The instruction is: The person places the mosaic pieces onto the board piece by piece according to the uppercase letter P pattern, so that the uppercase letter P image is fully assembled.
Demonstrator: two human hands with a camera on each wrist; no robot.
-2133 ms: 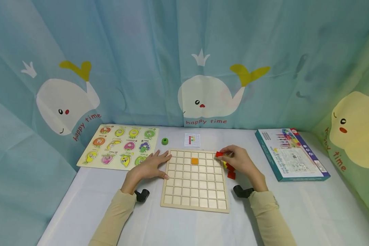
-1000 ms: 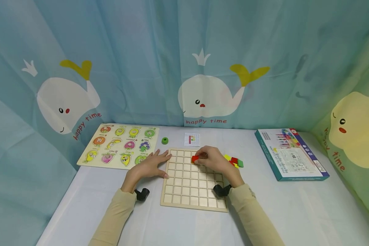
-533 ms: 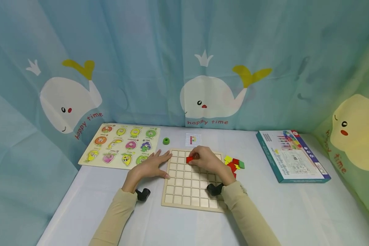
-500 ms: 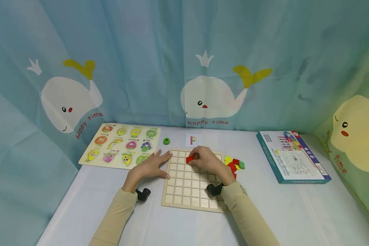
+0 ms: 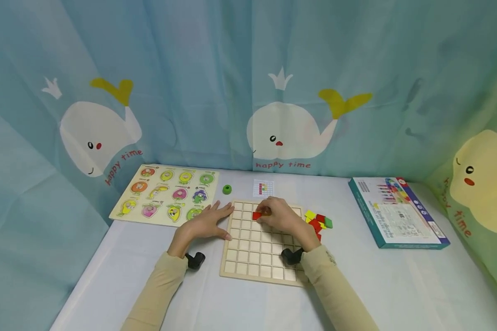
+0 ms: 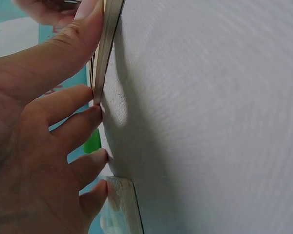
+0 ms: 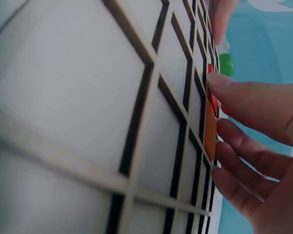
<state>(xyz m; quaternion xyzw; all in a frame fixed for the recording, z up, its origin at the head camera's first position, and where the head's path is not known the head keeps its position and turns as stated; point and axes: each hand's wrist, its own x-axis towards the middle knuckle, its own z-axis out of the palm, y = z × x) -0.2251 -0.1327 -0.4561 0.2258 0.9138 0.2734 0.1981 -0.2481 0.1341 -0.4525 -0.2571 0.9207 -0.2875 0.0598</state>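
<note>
A wooden grid board (image 5: 248, 257) lies on the table in the head view. My right hand (image 5: 278, 217) reaches over its upper part and holds a small red square tile (image 5: 256, 215) at a cell in the second row. Seen from the right wrist, the thumb is on the red tile (image 7: 213, 92), and an orange tile (image 7: 211, 131) sits beside it, close to the other fingertips. My left hand (image 5: 205, 224) touches the board's left edge with fingers spread; the left wrist view shows its thumb (image 6: 68, 46) along that edge.
Right of the board lies a pile of red, yellow and green tiles (image 5: 314, 225). Behind it are a pattern card (image 5: 263, 188) and a green ring-shaped piece (image 5: 227, 189). A fruit puzzle board (image 5: 161, 197) lies left, a boxed game (image 5: 397, 211) right. A whale-print curtain (image 5: 215, 92) backs the table.
My right hand has carried the red tile leftward from the board's right edge to the cell left of the orange tile. Over the last half second it stays there. The left hand keeps its place.
</note>
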